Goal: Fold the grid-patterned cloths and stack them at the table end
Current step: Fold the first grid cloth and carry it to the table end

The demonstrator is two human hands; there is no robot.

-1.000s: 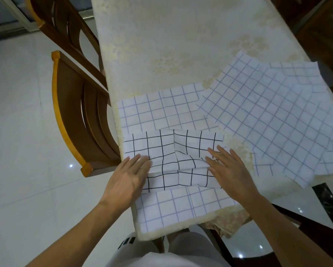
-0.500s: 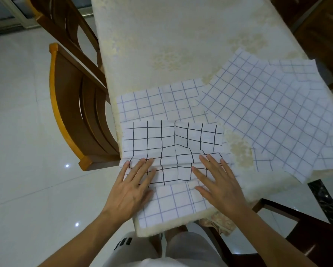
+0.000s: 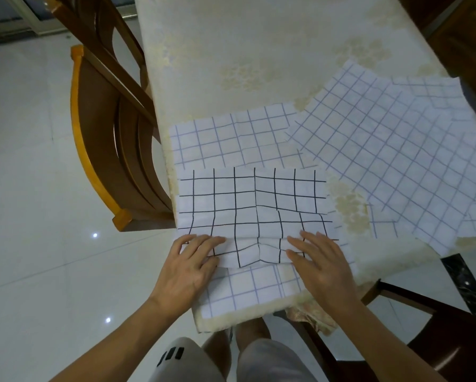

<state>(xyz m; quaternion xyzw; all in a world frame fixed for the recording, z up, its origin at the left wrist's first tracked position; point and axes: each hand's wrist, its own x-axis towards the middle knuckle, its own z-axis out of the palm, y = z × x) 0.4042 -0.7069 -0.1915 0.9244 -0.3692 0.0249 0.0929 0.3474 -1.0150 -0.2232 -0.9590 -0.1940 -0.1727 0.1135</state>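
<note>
A white cloth with a black grid (image 3: 253, 205) lies at the near end of the table, its near edge creased and slightly raised. My left hand (image 3: 192, 257) rests on its near-left corner with the fingers bent onto the fabric. My right hand (image 3: 319, 257) presses flat on its near-right corner. Beneath it lies a flat pale cloth with a blue grid (image 3: 231, 139), showing beyond and in front of the black-grid one. Several more blue-grid cloths (image 3: 396, 150) overlap at the right.
The table (image 3: 258, 51) has a cream patterned cover. Two wooden chairs (image 3: 107, 139) stand close along its left side. A dark chair (image 3: 438, 326) sits at the near right. White tiled floor lies to the left.
Both hands have slid toward me, from the middle of the black-grid cloth to its near corners. The cloth's far part now lies flatter.
</note>
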